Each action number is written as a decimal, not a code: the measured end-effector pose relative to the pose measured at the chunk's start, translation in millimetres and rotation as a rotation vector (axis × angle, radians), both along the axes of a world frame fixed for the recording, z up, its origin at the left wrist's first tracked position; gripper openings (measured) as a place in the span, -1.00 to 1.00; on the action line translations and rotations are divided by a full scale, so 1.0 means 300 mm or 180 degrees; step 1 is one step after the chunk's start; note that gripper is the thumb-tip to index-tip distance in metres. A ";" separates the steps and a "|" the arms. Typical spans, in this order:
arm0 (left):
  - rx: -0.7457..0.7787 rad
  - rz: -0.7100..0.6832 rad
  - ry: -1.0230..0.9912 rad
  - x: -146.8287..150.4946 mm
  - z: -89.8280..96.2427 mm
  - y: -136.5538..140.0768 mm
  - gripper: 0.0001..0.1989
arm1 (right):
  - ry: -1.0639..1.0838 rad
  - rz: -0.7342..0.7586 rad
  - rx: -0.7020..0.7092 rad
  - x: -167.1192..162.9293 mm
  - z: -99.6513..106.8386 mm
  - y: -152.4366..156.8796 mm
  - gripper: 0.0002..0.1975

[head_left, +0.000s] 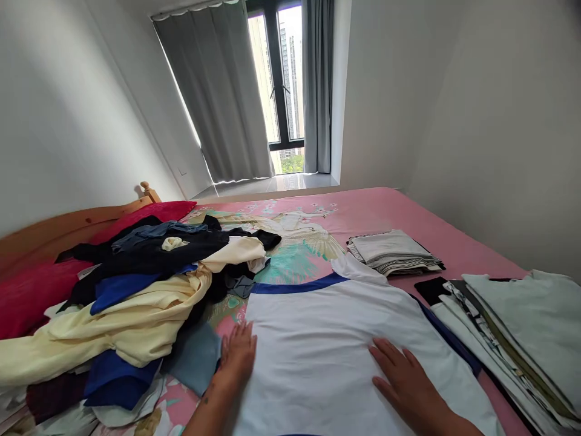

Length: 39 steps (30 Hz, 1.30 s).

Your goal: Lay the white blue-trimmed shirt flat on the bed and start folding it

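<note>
A white T-shirt [313,339] with blue trim lies spread flat on the bed in front of me, its blue-edged hem or neckline toward the far side. My left hand [238,351] rests at the shirt's left edge, fingers stretched out and pointing away from me. On the right part of the shirt lies my right hand [403,375], palm down with its fingers spread. Both hands touch the cloth without gripping it. Small wrinkles run across the fabric between them.
A loose heap of clothes [149,303] covers the bed's left side, beside red pillows [40,297]. Folded garments stand in a smaller stack [394,251] and a larger stack [531,339] on the right. The pink bedsheet [376,206] reaches toward a curtained window [290,79].
</note>
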<state>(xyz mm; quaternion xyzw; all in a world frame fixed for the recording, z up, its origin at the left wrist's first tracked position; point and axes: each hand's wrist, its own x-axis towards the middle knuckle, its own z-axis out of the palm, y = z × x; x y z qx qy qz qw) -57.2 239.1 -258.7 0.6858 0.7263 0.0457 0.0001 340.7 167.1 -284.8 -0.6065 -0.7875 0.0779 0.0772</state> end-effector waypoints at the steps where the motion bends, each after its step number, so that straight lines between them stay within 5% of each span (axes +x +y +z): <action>1: 0.0011 0.0008 0.0005 0.004 0.001 0.022 -0.56 | -0.0007 -0.0136 0.0055 -0.004 0.001 0.004 -0.49; 3: -0.0024 -0.0374 -0.0058 0.048 -0.001 0.048 -0.57 | 0.0033 -0.0184 0.0220 -0.044 0.020 0.014 -0.50; 6: -0.0227 -0.1273 -0.0238 0.140 -0.017 0.044 -0.53 | 0.0145 0.0375 0.0219 -0.112 0.045 0.049 -0.49; 8: -0.0406 -0.1402 -0.0280 0.152 -0.033 0.030 -0.46 | 0.0097 0.0419 0.0018 -0.092 0.035 0.088 -0.47; 13: -0.0451 -0.0424 0.0094 0.062 -0.042 0.017 -0.36 | -0.0310 -0.1508 -0.0175 0.125 -0.010 0.162 -0.39; 15: -0.0343 -0.0356 0.0193 0.117 -0.022 0.007 -0.43 | -0.0259 -0.1744 -0.0080 0.125 0.004 0.163 -0.40; 20: -0.0418 -0.1920 -0.0311 0.456 0.020 -0.095 -0.46 | 0.0119 -0.0550 -0.0167 -0.075 0.059 0.098 -0.44; 22: -0.0511 -0.2167 -0.0368 0.492 0.010 -0.158 -0.39 | 0.0177 -0.0268 -0.0306 -0.059 0.054 0.044 -0.40; 28: -0.0700 -0.1511 0.0026 0.234 0.003 -0.298 -0.28 | -0.0223 -0.1205 -0.0569 0.214 0.053 -0.136 -0.35; 31: -0.0752 -0.1065 0.0163 0.286 0.044 -0.334 -0.33 | -0.0189 -0.1482 -0.0528 0.108 0.086 -0.160 -0.40; 35: -0.0587 -0.1403 -0.0078 0.472 0.061 -0.386 -0.43 | 0.0316 -0.0703 -0.0237 -0.113 0.078 -0.188 -0.42; 39: -0.0471 -0.1053 0.0146 0.378 0.010 -0.455 -0.35 | 0.0168 -0.0996 -0.0207 0.015 0.003 -0.311 -0.37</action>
